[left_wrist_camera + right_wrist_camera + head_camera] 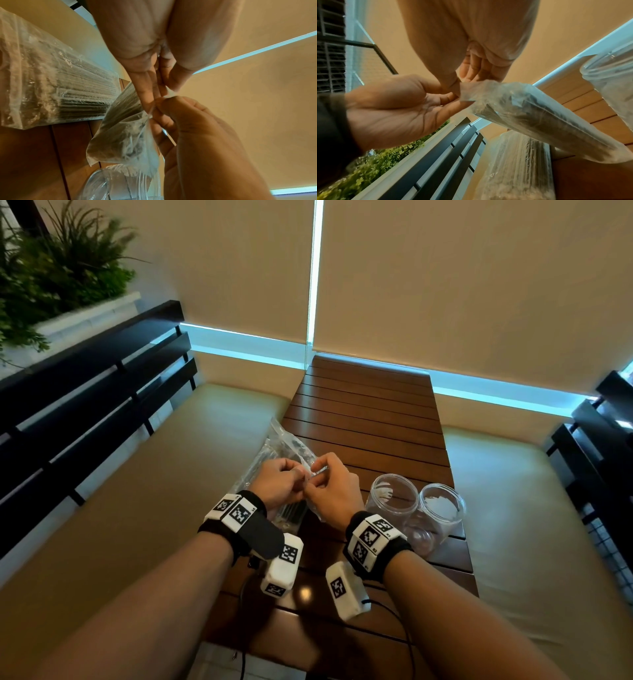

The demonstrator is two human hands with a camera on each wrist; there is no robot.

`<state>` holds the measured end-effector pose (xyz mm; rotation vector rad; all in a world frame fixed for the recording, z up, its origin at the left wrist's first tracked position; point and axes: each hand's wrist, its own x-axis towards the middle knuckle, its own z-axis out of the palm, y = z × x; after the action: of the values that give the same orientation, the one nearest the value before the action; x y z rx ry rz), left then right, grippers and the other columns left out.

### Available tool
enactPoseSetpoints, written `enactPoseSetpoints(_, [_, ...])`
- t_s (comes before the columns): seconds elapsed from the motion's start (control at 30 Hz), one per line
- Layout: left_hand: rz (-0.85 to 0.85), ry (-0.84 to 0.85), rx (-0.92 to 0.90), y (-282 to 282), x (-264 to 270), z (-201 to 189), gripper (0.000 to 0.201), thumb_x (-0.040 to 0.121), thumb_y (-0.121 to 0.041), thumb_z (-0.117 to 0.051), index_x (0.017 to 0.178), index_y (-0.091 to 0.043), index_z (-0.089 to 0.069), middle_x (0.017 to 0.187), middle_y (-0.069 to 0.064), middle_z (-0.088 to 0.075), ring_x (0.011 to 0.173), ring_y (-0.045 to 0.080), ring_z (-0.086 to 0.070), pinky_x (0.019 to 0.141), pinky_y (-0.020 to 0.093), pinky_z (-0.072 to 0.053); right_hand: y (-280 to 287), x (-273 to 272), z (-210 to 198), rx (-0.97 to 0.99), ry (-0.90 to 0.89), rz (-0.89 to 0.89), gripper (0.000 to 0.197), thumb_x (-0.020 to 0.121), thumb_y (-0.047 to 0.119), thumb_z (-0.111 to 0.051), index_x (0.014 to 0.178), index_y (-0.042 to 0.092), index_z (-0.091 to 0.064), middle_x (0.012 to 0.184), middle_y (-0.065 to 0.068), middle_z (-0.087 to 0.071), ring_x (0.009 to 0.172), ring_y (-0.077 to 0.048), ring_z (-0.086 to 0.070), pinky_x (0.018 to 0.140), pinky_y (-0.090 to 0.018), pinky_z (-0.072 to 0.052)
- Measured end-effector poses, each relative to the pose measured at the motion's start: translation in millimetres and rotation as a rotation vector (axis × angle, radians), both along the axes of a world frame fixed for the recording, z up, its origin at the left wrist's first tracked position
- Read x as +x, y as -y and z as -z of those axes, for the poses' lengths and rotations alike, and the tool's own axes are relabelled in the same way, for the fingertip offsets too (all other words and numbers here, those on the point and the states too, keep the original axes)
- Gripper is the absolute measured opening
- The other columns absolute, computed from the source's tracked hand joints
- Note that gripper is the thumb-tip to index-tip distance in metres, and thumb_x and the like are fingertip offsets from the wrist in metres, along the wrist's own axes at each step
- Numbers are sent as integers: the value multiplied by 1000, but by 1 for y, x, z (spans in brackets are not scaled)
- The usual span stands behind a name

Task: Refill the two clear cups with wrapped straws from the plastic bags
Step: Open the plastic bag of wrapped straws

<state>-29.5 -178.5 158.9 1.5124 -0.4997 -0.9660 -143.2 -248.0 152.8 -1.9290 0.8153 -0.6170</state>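
- Above the near left part of the counter [370, 419], the left hand [279, 482] and the right hand [334, 489] are meeting fingertip to fingertip, both pinching the top edge of one plastic bag [123, 129] of wrapped straws.
- Seen from the left wrist, the left fingers [147, 86] are pressing together on a thin flap of film while the right hand is gripping the same flap just below them; the bag is hanging from that pinch, tilted down toward the counter.
- Judging from this, the step in hand is opening the bag: its mouth is looking closed, and no straw is out yet.
- A second bag [270, 453] of straws is lying flat just beside the held one, partly over the counter's left edge.
- Two clear cups [392, 494] [442, 508] are standing side by side to the right of the hands, touching or nearly so; whether they hold straws I cannot tell.
- Next move, as I judge it: pulling the two pinches apart to part the film, gently, since a sudden tear could spill straws, then drawing a bunch toward the nearer cup.
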Motion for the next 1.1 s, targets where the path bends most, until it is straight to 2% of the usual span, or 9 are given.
enactPoseSetpoints(0.13, [44,-80,2,-4,0,-2,18,87,-12,-69,100,-5,-58,97,13,-71,83,22,-72,67,33,-58,0,-3,-2,32,80,-7,28,84,9,-68,101,21,-50,77,2,-67,62,-4,-60,58,-17,-52])
enactPoseSetpoints(0.23, [50,-57,27,-3,-2,-4,6,90,-5,-63,96,-5,-60,90,14,-70,75,19,-69,61,29,-57,-1,-5,3,66,103,-9,31,81,6,-70,102,22,-53,80,2,-69,64,0,-61,59,-15,-50])
enactPoseSetpoints(0.37, [13,-129,5,-4,-1,2,6,95,-1,-56,97,1,-62,97,20,-69,88,26,-69,70,29,-61,3,-8,8,53,114,19,28,78,5,-70,98,21,-58,88,5,-69,76,-2,-64,64,-12,-49])
enactPoseSetpoints(0.47, [-6,-187,-26,-7,-1,4,7,94,2,-56,93,2,-63,91,21,-69,79,24,-68,70,29,-60,9,-9,11,43,53,34,19,80,15,-73,94,24,-64,94,9,-69,86,-3,-65,70,-13,-49])
enactPoseSetpoints(0.6, [36,-174,-18,-8,2,6,9,92,4,-58,91,2,-66,89,19,-71,79,23,-70,70,29,-61,8,-13,12,32,-11,-14,19,79,25,-79,96,26,-70,90,11,-72,82,4,-66,70,-7,-49])
enactPoseSetpoints(0.7, [33,-175,-28,-9,2,6,6,88,-3,-66,94,-1,-65,92,19,-73,81,24,-70,82,36,-59,6,-12,12,64,28,-19,21,79,18,-80,96,28,-71,88,9,-74,83,3,-68,77,-12,-52])
enactPoseSetpoints(0.8, [24,-180,-50,-10,2,4,12,84,0,-70,94,-2,-63,92,18,-72,85,26,-70,83,37,-58,4,-11,13,106,94,15,24,80,12,-78,93,31,-71,88,7,-75,84,-1,-70,80,-20,-57])
enactPoseSetpoints(0.97, [64,-138,-45,-12,2,2,16,81,13,-65,87,-1,-61,83,15,-69,78,24,-70,74,32,-61,5,-16,16,227,107,-44,36,79,4,-78,113,9,-71,99,-3,-76,95,-12,-72,90,-31,-56])
enactPoseSetpoints(1.1, [59,-109,-40,-14,3,3,19,79,16,-65,85,-2,-62,92,20,-69,86,32,-71,76,36,-61,8,-21,17,301,118,-111,38,83,-4,-71,119,6,-68,105,-6,-75,101,-18,-70,94,-38,-55])
